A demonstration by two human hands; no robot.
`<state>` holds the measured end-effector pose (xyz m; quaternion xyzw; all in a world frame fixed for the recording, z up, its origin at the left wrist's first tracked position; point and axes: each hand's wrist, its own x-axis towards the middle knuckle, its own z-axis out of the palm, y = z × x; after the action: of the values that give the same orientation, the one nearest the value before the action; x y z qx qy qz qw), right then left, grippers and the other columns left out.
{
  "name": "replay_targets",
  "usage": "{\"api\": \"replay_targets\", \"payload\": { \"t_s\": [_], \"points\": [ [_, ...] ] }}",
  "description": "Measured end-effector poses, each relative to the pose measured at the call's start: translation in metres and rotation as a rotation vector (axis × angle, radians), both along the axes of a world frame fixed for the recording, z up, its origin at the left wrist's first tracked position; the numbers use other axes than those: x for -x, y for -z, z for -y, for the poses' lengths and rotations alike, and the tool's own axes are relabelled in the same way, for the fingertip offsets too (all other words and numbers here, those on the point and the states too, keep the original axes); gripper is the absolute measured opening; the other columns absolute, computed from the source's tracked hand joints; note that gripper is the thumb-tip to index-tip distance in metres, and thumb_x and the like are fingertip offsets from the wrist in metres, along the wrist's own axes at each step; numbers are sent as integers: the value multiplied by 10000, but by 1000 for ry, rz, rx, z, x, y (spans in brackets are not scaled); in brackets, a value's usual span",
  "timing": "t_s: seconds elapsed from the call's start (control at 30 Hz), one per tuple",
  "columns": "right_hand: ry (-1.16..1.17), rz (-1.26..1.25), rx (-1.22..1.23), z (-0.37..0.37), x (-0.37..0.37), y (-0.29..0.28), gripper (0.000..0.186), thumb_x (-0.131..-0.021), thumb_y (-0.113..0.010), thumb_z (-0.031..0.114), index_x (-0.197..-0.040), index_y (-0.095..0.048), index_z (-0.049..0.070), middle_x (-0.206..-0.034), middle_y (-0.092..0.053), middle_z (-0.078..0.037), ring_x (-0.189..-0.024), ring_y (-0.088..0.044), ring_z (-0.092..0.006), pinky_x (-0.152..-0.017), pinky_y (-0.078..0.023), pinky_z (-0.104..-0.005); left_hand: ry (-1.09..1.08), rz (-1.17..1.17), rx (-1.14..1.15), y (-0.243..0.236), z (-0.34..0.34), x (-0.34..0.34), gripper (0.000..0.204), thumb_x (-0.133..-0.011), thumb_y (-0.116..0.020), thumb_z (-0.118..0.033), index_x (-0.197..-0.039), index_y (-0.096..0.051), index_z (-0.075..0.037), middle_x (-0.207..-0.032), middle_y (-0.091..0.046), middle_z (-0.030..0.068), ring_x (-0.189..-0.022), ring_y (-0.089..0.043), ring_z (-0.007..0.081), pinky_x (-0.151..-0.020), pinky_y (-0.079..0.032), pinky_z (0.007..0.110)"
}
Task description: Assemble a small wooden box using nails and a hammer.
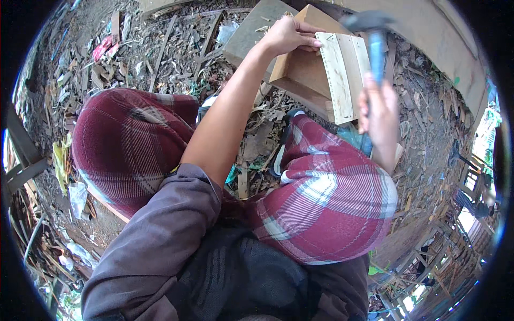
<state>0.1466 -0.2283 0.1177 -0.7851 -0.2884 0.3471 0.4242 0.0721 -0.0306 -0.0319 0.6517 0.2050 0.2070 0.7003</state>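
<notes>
My right hand [381, 109] is wrapped round the handle of a hammer [377, 56] with a blue shaft. Its dark head is raised above the woodwork, smeared by motion. A pale slatted wooden panel [338, 80], with small dark dots along its edges, lies against an open brown wooden box [302, 72]. At the panel's upper left corner, the fingers and thumb of my left hand [292, 36] are closed on its edge. Part of the box is hidden behind the panel and my left hand.
A flat grey-brown board [251, 40] lies under the box. Around my knees, the ground is strewn with wood scraps, leaves and plastic bits, including a yellow wrapper [60, 160]. A large board [428, 40] borders the far right. My plaid-covered knees flank the work.
</notes>
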Motion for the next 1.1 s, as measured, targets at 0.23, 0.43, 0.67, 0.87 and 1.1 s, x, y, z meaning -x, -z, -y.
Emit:
{"api": "replay_targets", "payload": {
  "t_s": [0.23,0.43,0.67,0.87,1.1],
  "points": [
    [-54,-31,-67,-7,4,-21,307,-986,-475,346,-840,-484,76,-536,-427,40,-347,-369,-30,-298,-292,-195,-19,-11,65,5,-5,5,341,-824,-707,-103,-1154,-650,-38,-916,-708,74,-818,-679,116,-790,-570,241],
    [-116,1,245,-9,-8,4,358,-968,-501,388,-828,-516,59,-543,-453,29,-364,-402,-53,-315,-342,-224,-1,23,117,-5,-1,-1,374,-827,-709,-121,-1179,-631,-19,-931,-707,73,-817,-674,111,-768,-563,232],
    [-24,67,-125,-5,11,-54,324,-982,-482,355,-854,-507,59,-534,-430,41,-341,-350,-28,-298,-288,-188,-6,16,63,-1,-3,2,354,-850,-679,-90,-1193,-623,-22,-1013,-690,74,-806,-664,112,-757,-566,231],
    [34,49,-14,-9,-6,-17,329,-975,-501,343,-806,-502,61,-532,-440,31,-340,-370,-44,-306,-318,-210,-277,-91,-575,-13,10,-11,343,-755,-758,-397,-1021,-740,-181,-634,-665,58,-563,-607,96,-564,-489,290],
    [40,47,-3,-12,-12,4,331,-976,-505,329,-790,-492,56,-530,-444,23,-348,-413,-54,-306,-332,-227,-432,-88,-480,-7,22,-20,248,-763,-755,-284,-922,-753,-94,-720,-710,76,-606,-668,131,-605,-529,279]
  ]
}}
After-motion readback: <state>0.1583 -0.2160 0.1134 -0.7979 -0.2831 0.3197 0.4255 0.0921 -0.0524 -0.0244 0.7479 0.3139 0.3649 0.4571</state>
